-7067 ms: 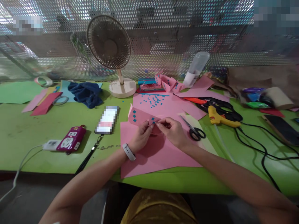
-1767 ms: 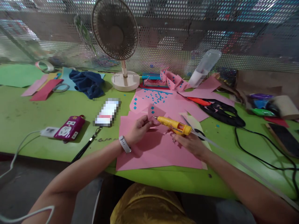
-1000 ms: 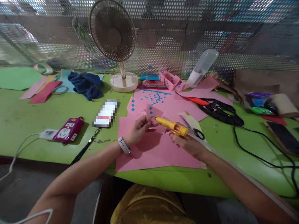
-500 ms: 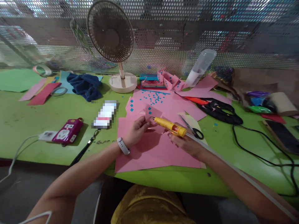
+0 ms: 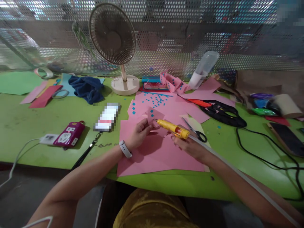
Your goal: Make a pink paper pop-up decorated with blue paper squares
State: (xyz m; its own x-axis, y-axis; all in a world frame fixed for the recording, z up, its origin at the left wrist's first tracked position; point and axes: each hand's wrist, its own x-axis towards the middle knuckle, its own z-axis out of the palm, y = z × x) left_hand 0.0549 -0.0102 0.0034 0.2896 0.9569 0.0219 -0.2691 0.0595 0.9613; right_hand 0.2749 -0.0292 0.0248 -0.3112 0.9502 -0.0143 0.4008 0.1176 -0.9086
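Observation:
Between the thumb and fingers of my left hand (image 5: pixel 142 133) is a small folded piece of pink paper (image 5: pixel 155 113) with blue diamonds on its face. My right hand (image 5: pixel 186 145) is closed around a yellow glue gun (image 5: pixel 173 128), its metal nozzle at the lower edge of that paper. A pale cord trails back from the gun along my right forearm. Under both hands lies a large pink sheet (image 5: pixel 156 161). Beyond them, small blue paper diamonds (image 5: pixel 158 100) are scattered on more pink paper. Whether the nozzle touches the held piece I cannot tell.
Right of the gun lie scissors (image 5: pixel 197 131), a red-handled cutter (image 5: pixel 198 102) and a black mask-like piece (image 5: pixel 220 114). A fan (image 5: pixel 124 85) stands behind. To the left are a phone (image 5: pixel 107 117), a purple power bank (image 5: pixel 69 134) and a blue cloth (image 5: pixel 86 88).

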